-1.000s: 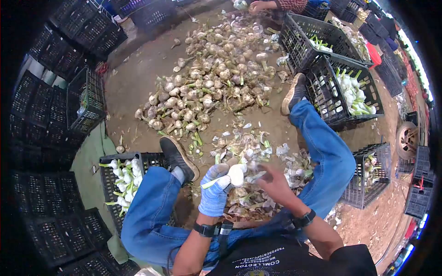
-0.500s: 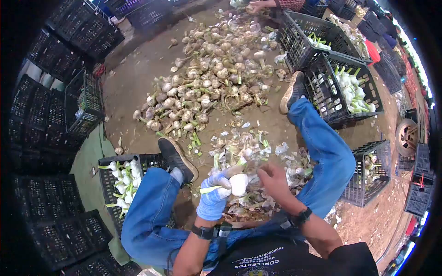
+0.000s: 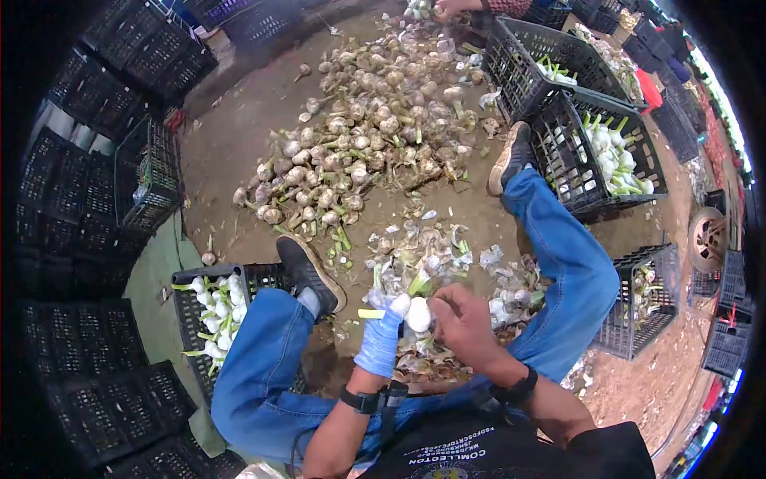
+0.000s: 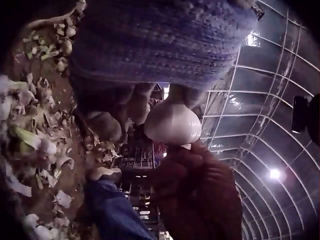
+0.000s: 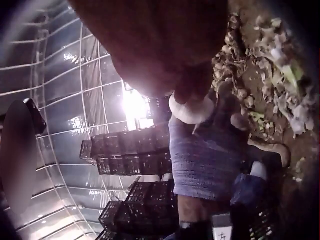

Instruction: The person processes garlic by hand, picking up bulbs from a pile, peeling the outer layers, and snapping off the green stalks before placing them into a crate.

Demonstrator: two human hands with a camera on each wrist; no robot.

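**Between both hands, a white garlic bulb (image 3: 418, 314) above the peelings**

Nearest the wearer, the gloved left hand (image 3: 381, 339) holds the garlic bulb in a narrow grip at its stem end, a cut green stem (image 3: 370, 314) pointing out leftward. The bare right hand (image 3: 469, 326) has its fingers curled in, fingertips against the bulb's base, so its grip is narrow too.

Beside the left leg (image 3: 259, 359) stands a dark crate (image 3: 254, 278) holding white bulbs (image 3: 215, 315) with green stems, the leg covering part of it. Outside the right knee, another crate (image 3: 626, 339) holds some garlic (image 3: 643, 291), too small to tell in detail. Peelings (image 3: 435, 255) litter the floor between the legs.

Farther forward, past the left shoe (image 3: 309, 273), spreads a heap of unpeeled garlic (image 3: 359, 148). Just beside the right shoe (image 3: 512, 160) is an open crate (image 3: 558, 152) with white, green-stemmed bulbs (image 3: 613, 164); beyond it, a further crate (image 3: 511, 60) holds more (image 3: 556, 72). Well off to the left are a green cloth (image 3: 169, 251) and dark stacked crates (image 3: 84, 339). At the heap's far end, another person's hand (image 3: 456, 6) shows near some pale bulbs (image 3: 418, 9).
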